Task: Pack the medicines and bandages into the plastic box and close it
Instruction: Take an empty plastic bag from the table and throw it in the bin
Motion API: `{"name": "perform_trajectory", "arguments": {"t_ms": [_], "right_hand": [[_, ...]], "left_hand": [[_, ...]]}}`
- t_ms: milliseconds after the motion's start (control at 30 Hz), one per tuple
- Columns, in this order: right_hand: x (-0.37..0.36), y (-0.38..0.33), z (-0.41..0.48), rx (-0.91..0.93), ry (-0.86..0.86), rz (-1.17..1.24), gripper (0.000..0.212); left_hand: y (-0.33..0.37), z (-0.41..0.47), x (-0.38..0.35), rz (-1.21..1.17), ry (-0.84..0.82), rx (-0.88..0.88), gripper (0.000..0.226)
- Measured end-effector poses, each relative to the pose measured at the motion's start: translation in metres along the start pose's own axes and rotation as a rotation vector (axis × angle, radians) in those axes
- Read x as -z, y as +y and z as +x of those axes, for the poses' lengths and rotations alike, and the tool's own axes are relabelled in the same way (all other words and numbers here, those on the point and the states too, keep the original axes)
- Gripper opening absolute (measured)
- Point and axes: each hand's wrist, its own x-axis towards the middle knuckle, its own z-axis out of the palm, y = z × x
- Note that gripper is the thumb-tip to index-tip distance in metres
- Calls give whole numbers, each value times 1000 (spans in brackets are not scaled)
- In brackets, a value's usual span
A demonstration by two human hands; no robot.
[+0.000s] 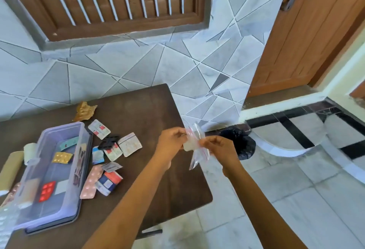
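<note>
Medicines (110, 156) lie in a loose pile on the brown bench (142, 110), just beside the open plastic box (57, 171). Some pill strips are already inside the box. Both hands are up over the bench's right edge. The left hand (172, 140) and the right hand (220, 150) each pinch a small clear bag (195, 144) with a red strip.

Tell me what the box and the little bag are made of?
The box looks like see-through lilac plastic: the packs inside show through its smooth walls. The bag in both hands looks like thin clear plastic film: it crinkles, and the floor shows through.
</note>
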Motion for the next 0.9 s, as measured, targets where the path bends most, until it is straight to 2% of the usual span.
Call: {"name": "perform_trajectory", "arguments": {"t_ms": [167,333,467,600,700,833,900], "right_hand": [[73,8,35,-82,35,63,9],[118,21,86,-135,85,72,19],[149,36,145,-182,108,23,22],[176,54,216,-224,132,-32,6],[190,68,273,-280,130,-113,7],[207,102,346,-267,147,-223,18],[211,127,375,-264,135,-292,11]], "left_hand": [[11,24,-72,-19,-83,42,24],[9,73,-130,59,-50,41,32],[-2,131,-179,105,-33,35,25],[-23,194,-224,99,-3,81,39],[-38,241,-252,136,42,159,40],[-66,303,-293,190,20,180,25],[-90,330,-311,238,10,193,21]]}}
